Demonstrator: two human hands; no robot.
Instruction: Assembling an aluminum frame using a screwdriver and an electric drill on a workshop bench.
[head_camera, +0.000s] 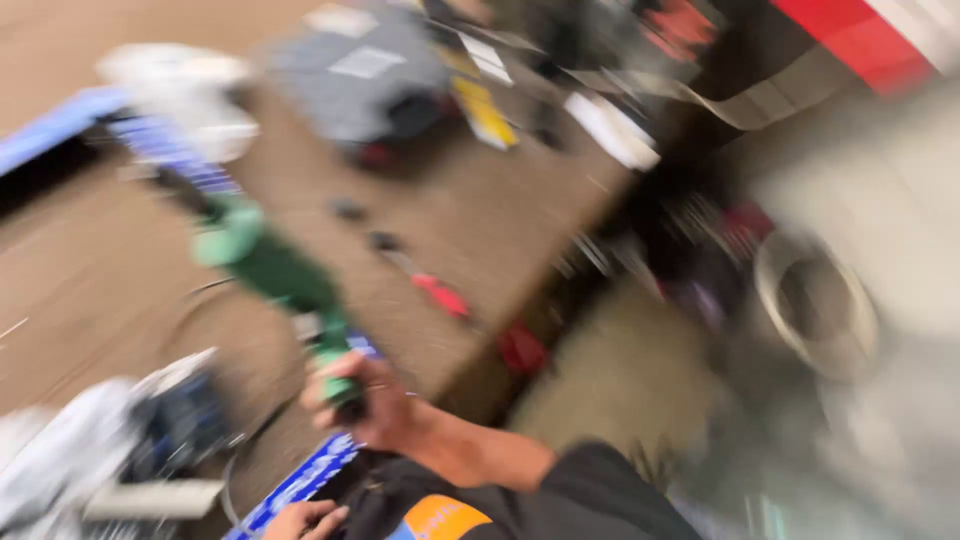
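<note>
Surface: a brown workbench (470, 220) seen at a tilt, heavily motion-blurred, with a pale floor to its right.
Green tool: a green power tool (270, 265), long-bodied, paler green at its head and darker along the handle; it slants up and to the left above the bench. Its working end is too blurred to make out.
Right hand: the right hand (360, 400) is closed around the tool's lower handle end.
Left hand: the left hand (305, 520) sits at the bottom edge beside a blue strip (300, 480); I cannot tell whether it grips anything.
Nearby: a red-handled screwdriver (430, 290) lies on the bench, well apart from the tool; a grey case (360, 80) rests farther back.
</note>
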